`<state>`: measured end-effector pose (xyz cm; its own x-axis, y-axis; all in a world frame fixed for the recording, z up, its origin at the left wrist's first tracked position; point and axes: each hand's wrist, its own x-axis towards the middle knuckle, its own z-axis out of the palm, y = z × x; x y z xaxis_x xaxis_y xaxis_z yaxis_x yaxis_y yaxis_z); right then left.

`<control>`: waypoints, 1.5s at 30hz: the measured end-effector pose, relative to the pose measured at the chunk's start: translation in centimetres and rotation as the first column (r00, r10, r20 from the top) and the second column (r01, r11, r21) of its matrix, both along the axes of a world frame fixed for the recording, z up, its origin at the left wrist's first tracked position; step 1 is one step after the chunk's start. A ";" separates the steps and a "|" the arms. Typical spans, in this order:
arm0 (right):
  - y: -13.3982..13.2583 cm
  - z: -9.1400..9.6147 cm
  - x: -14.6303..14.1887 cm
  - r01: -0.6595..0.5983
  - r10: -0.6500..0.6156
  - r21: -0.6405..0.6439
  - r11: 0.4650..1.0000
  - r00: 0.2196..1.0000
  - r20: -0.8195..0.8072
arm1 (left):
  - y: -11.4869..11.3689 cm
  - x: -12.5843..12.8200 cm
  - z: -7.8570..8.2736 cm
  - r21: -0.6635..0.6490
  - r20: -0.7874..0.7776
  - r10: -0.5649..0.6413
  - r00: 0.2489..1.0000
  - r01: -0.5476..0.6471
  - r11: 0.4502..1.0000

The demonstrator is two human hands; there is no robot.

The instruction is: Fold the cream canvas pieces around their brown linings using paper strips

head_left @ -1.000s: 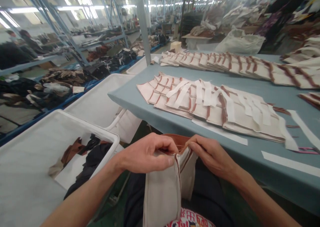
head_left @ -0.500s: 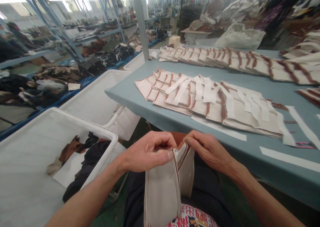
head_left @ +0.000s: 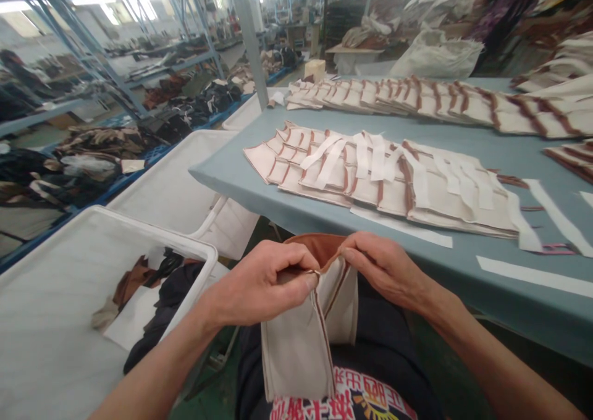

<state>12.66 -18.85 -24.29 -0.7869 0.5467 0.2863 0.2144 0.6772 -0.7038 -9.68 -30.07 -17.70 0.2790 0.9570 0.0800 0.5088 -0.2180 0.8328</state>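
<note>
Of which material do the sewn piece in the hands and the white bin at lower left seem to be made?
Sewn piece: probably beige cloth, perhaps canvas, by its matte face and brown seams; the brown band looks smooth, possibly leather or imitation.
White bin: likely moulded plastic, with smooth walls and rounded rim.

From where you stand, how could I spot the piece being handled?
Find the blue-green table, then look in front of its near edge. There, the left hand and right hand hold a cream fabric piece. Unlike the cream pieces on the table, it is gripped in both hands.
</note>
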 end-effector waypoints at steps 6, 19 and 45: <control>-1.5 2.7 -1.3 -0.078 0.119 0.170 0.982 0.963 -0.243 | -0.3 -0.1 1.3 0.051 -0.135 -0.011 0.991 0.018 0.999; -2.8 4.6 -2.6 -0.109 0.147 0.509 0.854 0.988 -0.035 | -0.7 0.6 1.4 0.130 -0.212 0.144 0.967 -0.118 0.985; -2.0 8.9 -3.1 -0.146 0.146 0.087 0.986 0.989 -0.003 | -0.8 1.6 3.5 0.340 -0.213 0.191 0.958 -0.110 0.934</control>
